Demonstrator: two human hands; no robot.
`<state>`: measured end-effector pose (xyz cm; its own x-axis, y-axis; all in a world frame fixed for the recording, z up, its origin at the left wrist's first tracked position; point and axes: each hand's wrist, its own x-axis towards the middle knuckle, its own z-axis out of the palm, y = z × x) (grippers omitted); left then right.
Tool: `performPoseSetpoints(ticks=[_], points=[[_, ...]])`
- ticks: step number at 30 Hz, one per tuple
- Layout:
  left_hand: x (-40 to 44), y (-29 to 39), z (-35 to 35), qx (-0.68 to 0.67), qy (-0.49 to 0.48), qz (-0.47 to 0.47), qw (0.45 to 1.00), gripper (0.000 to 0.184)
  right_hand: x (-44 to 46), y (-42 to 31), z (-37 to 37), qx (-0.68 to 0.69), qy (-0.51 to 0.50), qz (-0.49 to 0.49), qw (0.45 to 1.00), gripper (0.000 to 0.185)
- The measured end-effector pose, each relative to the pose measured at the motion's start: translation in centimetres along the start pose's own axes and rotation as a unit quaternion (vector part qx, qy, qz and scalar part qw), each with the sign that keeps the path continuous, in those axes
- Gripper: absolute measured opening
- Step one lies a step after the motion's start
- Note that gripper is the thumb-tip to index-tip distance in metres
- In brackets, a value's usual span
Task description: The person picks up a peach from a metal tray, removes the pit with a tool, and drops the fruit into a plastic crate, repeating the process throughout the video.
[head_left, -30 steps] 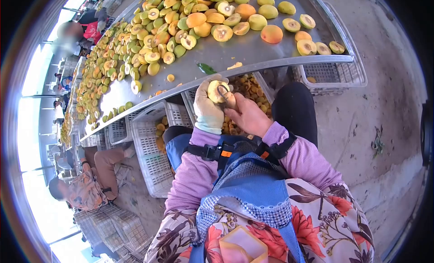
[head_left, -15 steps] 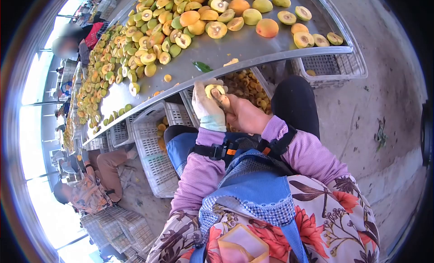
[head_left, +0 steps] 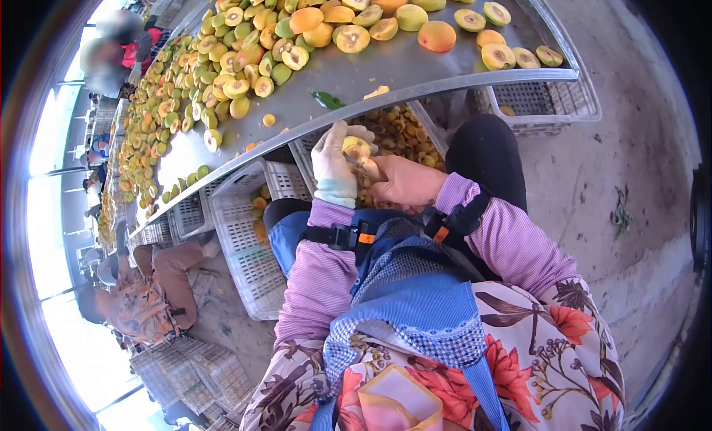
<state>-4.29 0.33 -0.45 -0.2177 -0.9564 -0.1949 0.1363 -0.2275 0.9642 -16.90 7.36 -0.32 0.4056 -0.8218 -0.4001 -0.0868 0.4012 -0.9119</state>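
My left hand (head_left: pixel 334 164) cups the fruit (head_left: pixel 357 146), right hand (head_left: pixel 409 182) grips the tool (head_left: pixel 355 162); I'd brace firmly, fingertips clear

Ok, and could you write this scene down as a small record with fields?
Left hand: left hand in a pale glove, holding a cut stone fruit
Right hand: right hand ungloved, its fingers around a small metal tool at the fruit; grip partly hidden
Worktop: metal table bearing many fruit halves and a green leaf
Left of knees: white plastic crate, some fruit inside
Company: seated person, far left
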Motion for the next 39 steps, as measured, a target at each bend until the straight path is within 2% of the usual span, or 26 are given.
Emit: performPoseSetpoints(ticks=[1,3,5,8,9,13,16,17,19,20,21,22,23,24,25,26,29,30,31,32,34,36,39], points=[[0.0,0.2,-0.3,-0.018,-0.03,-0.033,0.999,0.035,-0.1,-0.1,0.0,0.056,-0.036,0.021,0.998,0.022],[0.0,-0.2,-0.9,0.056,-0.044,0.021,0.997,0.035,-0.5,-0.1,-0.4,0.168,-0.103,0.063,0.978,0.019],[-0.1,-0.4,-1.0,0.112,-0.059,0.06,0.99,0.039,-0.4,0.6,-0.4,0.248,-0.124,0.087,0.957,0.014],[0.3,0.8,-1.8,0.064,-0.175,-0.009,0.983,0.042,-0.4,0.8,-1.0,0.331,-0.169,0.102,0.923,0.012],[0.0,0.9,-1.7,0.019,-0.179,-0.038,0.983,0.043,-0.5,1.0,-1.0,0.354,-0.185,0.104,0.911,0.013],[-0.7,0.3,-1.2,-0.083,-0.123,-0.056,0.987,0.041,-0.8,0.9,-0.8,0.365,-0.209,0.091,0.903,0.016],[-1.0,0.6,-0.9,-0.193,-0.077,-0.119,0.971,0.039,-1.2,0.4,-0.4,0.361,-0.216,0.077,0.904,0.014],[-0.7,0.6,-1.4,-0.351,-0.083,-0.179,0.916,0.036,-1.3,0.4,0.0,0.358,-0.23,0.074,0.902,0.013],[-0.9,0.7,-3.7,-0.227,-0.045,-0.105,0.967,0.034,-1.1,0.9,0.8,0.375,-0.226,0.08,0.896,0.012],[-0.6,1.5,-4.3,-0.166,-0.031,-0.063,0.984,0.034,-0.7,1.1,1.1,0.207,-0.175,0.067,0.96,0.014],[-0.6,2.9,-5.6,-0.188,0.065,-0.036,0.979,0.025,-0.4,1.3,1.7,0.035,-0.109,0.051,0.992,0.018],[0.5,2.0,-10.1,0.023,0.2,0.091,0.975,0.023,-0.4,2.0,1.9,-0.137,-0.031,0.037,0.989,0.022],[1.7,3.0,-14.1,0.01,0.182,0.101,0.978,0.031,-0.1,3.7,2.2,-0.276,0.016,-0.044,0.96,0.024],[2.1,5.0,-17.6,0.429,0.217,0.016,0.877,0.036,-0.1,5.1,2.6,-0.406,0.06,-0.119,0.904,0.027],[1.6,6.2,-18.1,0.594,0.235,0.074,0.766,0.038,-0.3,4.5,2.9,-0.359,0.057,-0.077,0.928,0.029],[1.4,7.6,-17.6,0.733,0.248,0.129,0.621,0.04,-0.5,3.5,3.2,-0.309,0.051,-0.036,0.949,0.032],[6.6,8.4,-11.8,0.541,0.052,0.188,0.818,0.041,-0.3,2.2,3.4,-0.276,0.092,-0.02,0.956,0.026],[6.4,9.4,-5.6,0.507,-0.017,0.166,0.846,0.04,-0.2,2.0,3.3,-0.262,0.108,-0.011,0.959,0.024],[8.1,8.4,-1.6,0.493,-0.082,0.205,0.841,0.04,-0.6,1.4,3.1,-0.273,0.123,-0.009,0.954,0.021],[9.4,8.1,2.9,0.517,-0.174,0.208,0.812,0.043,-0.5,1.6,3.1,-0.266,0.138,-0.015,0.954,0.021],[12.0,5.7,10.6,0.561,-0.277,0.279,0.728,0.049,-0.2,2.3,2.6,-0.253,0.168,-0.025,0.953,0.02],[14.1,2.4,16.2,0.582,-0.277,0.329,0.69,0.049,-0.7,2.0,1.5,-0.244,0.187,-0.029,0.951,0.019],[17.4,-2.1,18.7,0.689,-0.268,0.379,0.557,0.048,-0.8,2.5,0.7,-0.223,0.235,-0.06,0.944,0.021]])
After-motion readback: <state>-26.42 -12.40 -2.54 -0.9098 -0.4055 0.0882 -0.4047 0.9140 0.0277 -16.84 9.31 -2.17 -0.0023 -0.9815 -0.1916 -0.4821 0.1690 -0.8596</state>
